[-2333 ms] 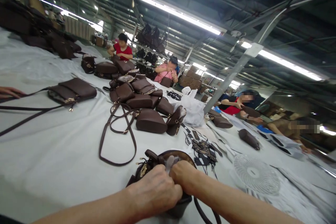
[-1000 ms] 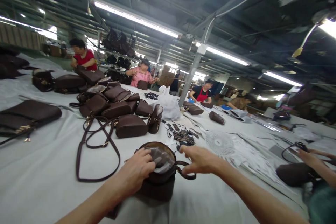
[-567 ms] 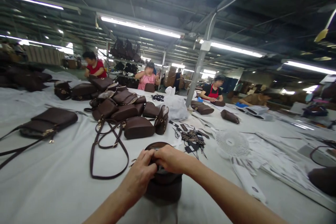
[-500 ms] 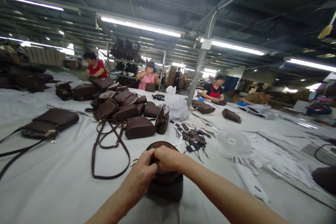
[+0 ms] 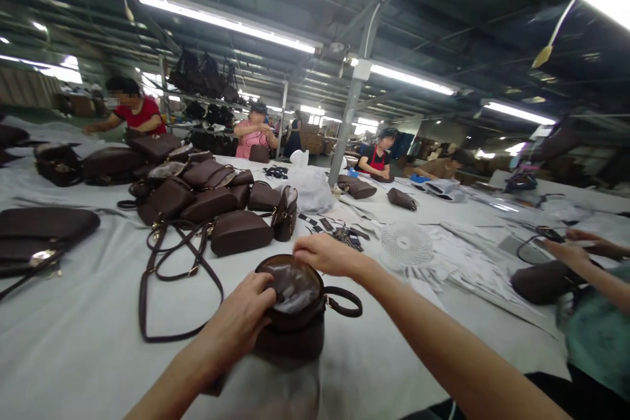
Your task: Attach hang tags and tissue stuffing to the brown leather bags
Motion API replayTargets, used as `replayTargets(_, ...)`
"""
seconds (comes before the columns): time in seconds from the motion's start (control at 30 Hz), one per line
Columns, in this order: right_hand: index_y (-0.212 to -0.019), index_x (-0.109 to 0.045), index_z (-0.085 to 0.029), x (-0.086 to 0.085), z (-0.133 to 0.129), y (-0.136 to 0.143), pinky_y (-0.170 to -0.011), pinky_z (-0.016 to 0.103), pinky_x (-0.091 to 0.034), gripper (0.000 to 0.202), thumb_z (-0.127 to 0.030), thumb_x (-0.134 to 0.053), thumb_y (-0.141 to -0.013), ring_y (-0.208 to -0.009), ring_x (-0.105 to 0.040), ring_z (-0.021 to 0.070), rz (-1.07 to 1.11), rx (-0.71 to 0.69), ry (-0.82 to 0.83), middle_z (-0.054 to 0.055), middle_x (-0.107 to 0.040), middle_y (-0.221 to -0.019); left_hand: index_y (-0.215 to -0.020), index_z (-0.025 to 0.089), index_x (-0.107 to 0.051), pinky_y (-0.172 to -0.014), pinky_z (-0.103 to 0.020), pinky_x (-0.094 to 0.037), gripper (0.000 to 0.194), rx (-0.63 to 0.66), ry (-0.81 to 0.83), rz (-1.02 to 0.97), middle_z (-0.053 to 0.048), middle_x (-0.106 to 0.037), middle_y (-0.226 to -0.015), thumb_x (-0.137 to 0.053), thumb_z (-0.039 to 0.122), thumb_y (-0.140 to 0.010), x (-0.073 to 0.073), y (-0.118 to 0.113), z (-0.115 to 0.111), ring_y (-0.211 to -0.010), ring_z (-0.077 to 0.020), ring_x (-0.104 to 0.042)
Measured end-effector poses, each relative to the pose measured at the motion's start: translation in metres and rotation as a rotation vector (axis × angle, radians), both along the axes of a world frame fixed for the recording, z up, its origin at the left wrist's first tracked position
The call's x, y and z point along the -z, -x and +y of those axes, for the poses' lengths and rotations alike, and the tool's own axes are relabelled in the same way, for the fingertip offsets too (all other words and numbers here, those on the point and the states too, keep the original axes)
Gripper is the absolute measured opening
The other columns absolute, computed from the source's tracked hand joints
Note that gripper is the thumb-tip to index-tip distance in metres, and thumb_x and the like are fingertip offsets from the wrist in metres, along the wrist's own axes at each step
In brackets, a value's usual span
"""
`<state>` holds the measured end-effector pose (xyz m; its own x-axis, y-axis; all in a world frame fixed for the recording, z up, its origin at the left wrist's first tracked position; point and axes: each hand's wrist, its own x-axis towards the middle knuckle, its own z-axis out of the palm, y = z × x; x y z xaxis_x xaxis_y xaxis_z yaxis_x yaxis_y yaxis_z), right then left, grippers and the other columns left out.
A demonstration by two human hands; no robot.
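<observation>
A dark brown bag (image 5: pixel 290 341) stands upright in front of me on the pale cloth-covered table (image 5: pixel 98 354), its round mouth open and a shiny clear lining or plastic showing inside. My left hand (image 5: pixel 246 305) is closed at the left side of the rim, fingertips over the edge. At the far right part of the rim, my right hand (image 5: pixel 327 254) pinches the edge with bent fingers. A short strap loop (image 5: pixel 347 302) with a metal fitting sticks out to the right of the bag.
Brown bags (image 5: pixel 241 231) are piled behind and left, with a long strap (image 5: pixel 142 302). Black tags (image 5: pixel 344 233), a white fan (image 5: pixel 406 244) and a plastic bag (image 5: pixel 310 189) lie beyond. At right, a person's hands (image 5: pixel 571 249) hold something dark. Other people work behind.
My hands have moved apart from the middle of the bag's mouth to its rim, exposing the inside. The strap loop now shows. The view has turned right, bringing a nearby person into sight.
</observation>
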<state>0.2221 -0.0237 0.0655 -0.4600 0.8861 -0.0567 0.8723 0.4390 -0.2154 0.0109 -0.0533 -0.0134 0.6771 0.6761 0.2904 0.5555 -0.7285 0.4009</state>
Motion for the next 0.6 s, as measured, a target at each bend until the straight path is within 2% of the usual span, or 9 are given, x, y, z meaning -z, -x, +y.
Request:
replayTargets(0.03,-0.098,-0.069,-0.017,-0.006,-0.008,-0.015,-0.072,0.026,-0.044,0.022,-0.024,-0.051,-0.087,-0.084,-0.062,0.0194,0.002,0.083,-0.015,0.007,-0.070,-0.092,-0.085,0.018,-0.055,-0.095,-0.039,-0.044,0.017,0.016,0.015,0.025,-0.009,-0.056,-0.119,-0.059,0.005,-0.075,-0.006,-0.001,-0.002,-0.111,-0.0248,-0.049)
replayTargets(0.1,-0.099,-0.069,-0.016,-0.007,-0.024,-0.042,-0.066,0.026,-0.044,0.029,-0.032,-0.067,-0.076,-0.081,-0.063,0.0205,-0.026,0.193,0.098,0.008,-0.071,-0.093,-0.090,0.019,-0.056,-0.094,-0.039,-0.043,0.016,0.048,0.025,0.033,-0.007,-0.060,-0.111,-0.064,0.013,-0.076,-0.017,-0.007,-0.008,-0.106,-0.0242,-0.051)
replayTargets(0.2,-0.091,-0.070,-0.016,0.007,-0.045,-0.062,-0.055,0.023,-0.041,0.029,-0.032,-0.073,-0.066,-0.069,-0.061,0.0174,0.017,0.236,0.274,0.004,-0.071,-0.082,-0.099,0.020,-0.059,-0.090,-0.035,-0.043,0.018,0.075,0.011,0.012,-0.006,-0.063,-0.107,-0.061,0.026,-0.083,-0.026,-0.025,-0.012,-0.101,-0.0227,-0.055)
replayTargets(0.27,-0.082,-0.068,-0.017,0.017,-0.053,-0.064,-0.049,0.021,-0.037,0.016,-0.025,-0.067,-0.068,-0.060,-0.058,0.0142,0.122,0.220,0.321,0.000,-0.068,-0.070,-0.100,0.020,-0.062,-0.083,-0.032,-0.045,0.019,0.069,-0.004,0.053,-0.006,-0.066,-0.104,-0.057,0.033,-0.087,-0.025,-0.039,-0.011,-0.096,-0.0226,-0.060)
replayTargets(0.37,-0.073,-0.062,-0.016,0.018,-0.054,-0.060,-0.049,0.020,-0.038,0.007,-0.019,-0.056,-0.073,-0.055,-0.055,0.0115,0.364,0.183,0.330,-0.003,-0.061,-0.059,-0.087,0.021,-0.067,-0.070,-0.031,-0.046,0.024,0.057,-0.030,0.192,-0.006,-0.071,-0.090,-0.056,0.042,-0.086,-0.020,-0.053,-0.005,-0.085,-0.0245,-0.065)
replayTargets(0.5,-0.077,-0.059,-0.016,0.014,-0.046,-0.053,-0.057,0.021,-0.043,0.008,-0.022,-0.053,-0.077,-0.058,-0.054,0.0103,0.676,0.106,0.295,-0.004,-0.057,-0.061,-0.070,0.019,-0.070,-0.060,-0.030,-0.044,0.036,0.010,-0.046,0.317,-0.008,-0.070,-0.069,-0.060,0.052,-0.079,-0.014,-0.065,-0.006,-0.067,-0.0252,-0.066)
replayTargets(0.6,-0.082,-0.060,-0.017,0.017,-0.039,-0.044,-0.058,0.021,-0.044,0.009,-0.020,-0.054,-0.076,-0.058,-0.053,0.0097,0.721,0.064,0.288,-0.004,-0.058,-0.065,-0.069,0.017,-0.070,-0.060,-0.031,-0.045,0.037,0.028,-0.061,0.332,-0.009,-0.070,-0.069,-0.063,0.053,-0.076,-0.017,-0.067,-0.009,-0.066,-0.0265,-0.066)
